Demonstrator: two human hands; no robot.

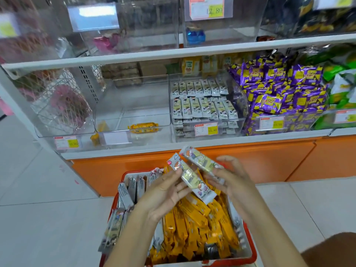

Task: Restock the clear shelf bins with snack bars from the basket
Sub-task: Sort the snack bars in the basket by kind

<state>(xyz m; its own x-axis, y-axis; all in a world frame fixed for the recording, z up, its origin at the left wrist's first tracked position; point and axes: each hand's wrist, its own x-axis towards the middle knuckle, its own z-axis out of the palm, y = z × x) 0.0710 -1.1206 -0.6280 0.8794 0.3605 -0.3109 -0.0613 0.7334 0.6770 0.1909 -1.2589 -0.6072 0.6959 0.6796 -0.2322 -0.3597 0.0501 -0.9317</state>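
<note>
Left hand [165,191] pinches the lower white bar [189,179] mid-length with the thumb on top, the right hand [235,182] curls its fingers round the upper white bar [201,160] (near end buried behind them), both above the red basket [253,256], slanting alike with far ends up-left toward the shelf bins [133,112], print too blurry to read.

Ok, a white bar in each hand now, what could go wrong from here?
Wrong bin: the near-empty bin holds one orange bar, while the white bars seem to match the fuller bin to its right. Loose grip: the left hand pinches its bar at the fingertips, the right hand holds the other, both above the basket; one could slip back in.
</note>
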